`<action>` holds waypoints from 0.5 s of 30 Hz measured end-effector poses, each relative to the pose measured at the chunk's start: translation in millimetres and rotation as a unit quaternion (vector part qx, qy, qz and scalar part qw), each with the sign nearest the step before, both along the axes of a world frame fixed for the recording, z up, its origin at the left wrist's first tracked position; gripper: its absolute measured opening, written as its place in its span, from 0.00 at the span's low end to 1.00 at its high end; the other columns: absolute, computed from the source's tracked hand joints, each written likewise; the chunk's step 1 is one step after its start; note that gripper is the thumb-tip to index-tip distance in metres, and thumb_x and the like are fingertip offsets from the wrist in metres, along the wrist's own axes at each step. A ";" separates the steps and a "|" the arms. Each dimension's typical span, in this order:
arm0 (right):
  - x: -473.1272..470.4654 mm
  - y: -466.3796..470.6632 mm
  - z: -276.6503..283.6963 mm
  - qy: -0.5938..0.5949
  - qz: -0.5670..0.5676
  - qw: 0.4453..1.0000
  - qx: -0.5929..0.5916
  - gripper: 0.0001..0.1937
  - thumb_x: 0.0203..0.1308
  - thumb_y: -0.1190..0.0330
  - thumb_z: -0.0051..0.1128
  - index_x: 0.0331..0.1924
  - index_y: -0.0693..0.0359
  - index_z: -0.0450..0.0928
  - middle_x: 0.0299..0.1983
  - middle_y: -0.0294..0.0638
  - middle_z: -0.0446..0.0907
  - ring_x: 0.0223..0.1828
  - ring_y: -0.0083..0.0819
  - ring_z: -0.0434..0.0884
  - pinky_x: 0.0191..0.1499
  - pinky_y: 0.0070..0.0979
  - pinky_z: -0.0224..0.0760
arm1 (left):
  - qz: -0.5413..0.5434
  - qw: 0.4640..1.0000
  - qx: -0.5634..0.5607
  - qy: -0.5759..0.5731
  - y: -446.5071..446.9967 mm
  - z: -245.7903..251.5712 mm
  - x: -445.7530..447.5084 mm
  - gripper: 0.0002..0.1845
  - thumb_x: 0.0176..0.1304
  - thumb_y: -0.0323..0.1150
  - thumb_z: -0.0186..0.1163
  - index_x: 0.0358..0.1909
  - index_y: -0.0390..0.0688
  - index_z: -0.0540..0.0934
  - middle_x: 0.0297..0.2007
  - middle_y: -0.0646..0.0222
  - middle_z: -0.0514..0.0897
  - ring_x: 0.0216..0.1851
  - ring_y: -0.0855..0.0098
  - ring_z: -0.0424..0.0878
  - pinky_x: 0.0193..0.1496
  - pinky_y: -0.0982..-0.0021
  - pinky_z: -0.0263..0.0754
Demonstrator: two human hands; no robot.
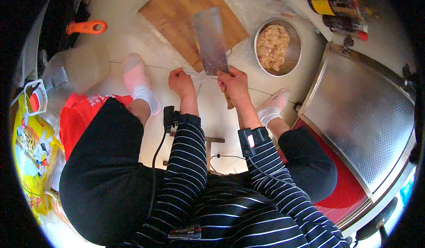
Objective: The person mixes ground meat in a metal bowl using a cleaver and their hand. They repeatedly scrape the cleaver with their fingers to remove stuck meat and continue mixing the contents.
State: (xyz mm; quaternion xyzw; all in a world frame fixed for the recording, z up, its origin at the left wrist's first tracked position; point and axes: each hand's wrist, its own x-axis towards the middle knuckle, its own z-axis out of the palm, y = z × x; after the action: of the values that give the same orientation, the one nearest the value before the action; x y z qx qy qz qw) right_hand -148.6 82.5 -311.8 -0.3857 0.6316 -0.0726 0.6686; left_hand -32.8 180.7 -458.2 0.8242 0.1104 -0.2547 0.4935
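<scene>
My right hand (234, 84) grips the wooden handle of a broad metal cleaver (212, 42), whose blade points away from me over a wooden cutting board (172, 9) on the tiled floor. To its left, my left hand (182, 82) is curled near the board's closest corner. Whether it holds anything small is not visible. A round metal bowl (296, 57) stands right of the board, with a mass of pale minced meat (274, 47) inside it.
An orange handle (87, 27), a clear plastic jug (78, 68), a red bag (78, 115) and a yellow printed bag (35, 148) are at left. Bottles (327, 5) lie at upper right, above a metal-topped cabinet (362, 115). My feet flank the floor before me.
</scene>
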 end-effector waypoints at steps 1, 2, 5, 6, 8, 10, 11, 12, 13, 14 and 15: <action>-6.5 -6.3 6.2 -0.044 -0.071 0.996 0.016 0.06 0.62 0.74 0.58 0.42 0.63 0.79 0.25 0.39 0.78 0.20 0.27 0.73 0.23 0.25 0.66 | -0.003 1.000 0.008 -0.001 -1.6 -2.2 -1.2 0.06 0.59 0.22 0.57 0.35 0.35 0.83 0.27 0.60 0.85 0.22 0.66 0.82 0.25 0.66 0.76; -14.0 -12.5 12.8 -0.085 -0.143 0.986 0.029 0.06 0.62 0.74 0.58 0.42 0.64 0.78 0.25 0.38 0.77 0.20 0.24 0.71 0.22 0.22 0.65 | 0.022 0.997 -0.079 0.014 -2.0 -3.3 -0.2 0.06 0.59 0.23 0.57 0.34 0.36 0.83 0.27 0.60 0.85 0.22 0.65 0.82 0.25 0.65 0.76; -37.5 -28.3 28.9 -0.163 -0.292 0.942 0.037 0.06 0.62 0.76 0.57 0.40 0.65 0.73 0.25 0.43 0.75 0.20 0.25 0.69 0.21 0.23 0.64 | 0.014 0.999 -0.035 0.012 -7.3 -1.6 -1.6 0.06 0.59 0.23 0.57 0.33 0.36 0.83 0.28 0.60 0.85 0.23 0.66 0.82 0.27 0.65 0.77; -46.3 -31.8 33.6 -0.172 -0.307 0.936 0.026 0.05 0.63 0.76 0.57 0.39 0.63 0.72 0.25 0.43 0.75 0.20 0.26 0.68 0.22 0.24 0.62 | 0.003 0.999 -0.033 0.003 -8.7 0.1 -0.7 0.06 0.59 0.23 0.57 0.34 0.35 0.83 0.28 0.60 0.85 0.23 0.66 0.82 0.28 0.65 0.78; -65.2 -37.2 40.7 -0.177 -0.341 0.923 0.010 0.06 0.63 0.74 0.56 0.38 0.60 0.68 0.24 0.44 0.74 0.19 0.27 0.67 0.23 0.26 0.61 | -0.016 0.999 -0.038 -0.007 -12.0 3.6 1.3 0.06 0.59 0.23 0.57 0.34 0.35 0.83 0.29 0.60 0.85 0.23 0.65 0.81 0.29 0.66 0.79; -82.9 -40.5 44.0 -0.142 -0.380 0.913 -0.037 0.06 0.62 0.74 0.56 0.38 0.60 0.69 0.25 0.44 0.74 0.19 0.27 0.68 0.23 0.26 0.62 | -0.035 0.997 -0.052 -0.038 -15.3 5.5 7.5 0.06 0.60 0.23 0.57 0.35 0.35 0.83 0.30 0.60 0.86 0.25 0.65 0.82 0.31 0.66 0.79; -91.9 -41.4 44.8 -0.124 -0.399 0.906 -0.059 0.06 0.62 0.74 0.55 0.38 0.60 0.69 0.25 0.44 0.75 0.19 0.28 0.68 0.23 0.26 0.63 | -0.040 0.998 -0.034 -0.033 -18.5 5.9 6.8 0.06 0.60 0.23 0.57 0.35 0.35 0.83 0.31 0.60 0.86 0.26 0.64 0.82 0.31 0.66 0.79; -99.8 -42.7 44.2 -0.084 -0.397 0.909 -0.094 0.03 0.61 0.73 0.54 0.35 0.61 0.72 0.24 0.42 0.75 0.18 0.27 0.69 0.23 0.25 0.64 | -0.069 0.997 -0.014 -0.021 -17.5 7.6 6.6 0.06 0.60 0.24 0.58 0.36 0.35 0.83 0.32 0.59 0.86 0.30 0.63 0.83 0.32 0.66 0.80; -107.9 -43.8 43.4 -0.026 -0.373 0.916 -0.142 0.02 0.62 0.73 0.53 0.34 0.61 0.73 0.23 0.41 0.76 0.18 0.26 0.70 0.22 0.25 0.65 | -0.070 0.997 -0.028 -0.037 -20.5 8.1 5.3 0.06 0.60 0.23 0.58 0.36 0.35 0.83 0.33 0.59 0.86 0.31 0.64 0.83 0.33 0.66 0.80; -115.8 -46.1 41.9 0.026 -0.345 0.919 -0.187 0.03 0.62 0.72 0.53 0.33 0.61 0.74 0.23 0.41 0.76 0.18 0.25 0.71 0.22 0.24 0.65 | -0.061 0.996 -0.052 -0.050 -23.3 8.9 7.5 0.06 0.60 0.23 0.58 0.36 0.34 0.83 0.34 0.59 0.86 0.33 0.64 0.83 0.33 0.66 0.80; -122.5 -48.0 39.3 0.075 -0.315 0.918 -0.230 0.04 0.62 0.72 0.53 0.31 0.61 0.75 0.23 0.40 0.76 0.18 0.25 0.71 0.22 0.23 0.65 | -0.052 0.994 -0.075 -0.065 -25.8 10.1 8.1 0.06 0.60 0.23 0.58 0.37 0.34 0.83 0.34 0.58 0.86 0.34 0.64 0.83 0.33 0.66 0.80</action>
State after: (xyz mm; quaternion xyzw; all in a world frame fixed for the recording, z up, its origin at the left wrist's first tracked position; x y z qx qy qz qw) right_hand -271.1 34.5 -272.4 -0.3139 0.7347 -0.3938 0.4546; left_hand -24.7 154.9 -448.2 0.8043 0.0162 -0.2337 0.5460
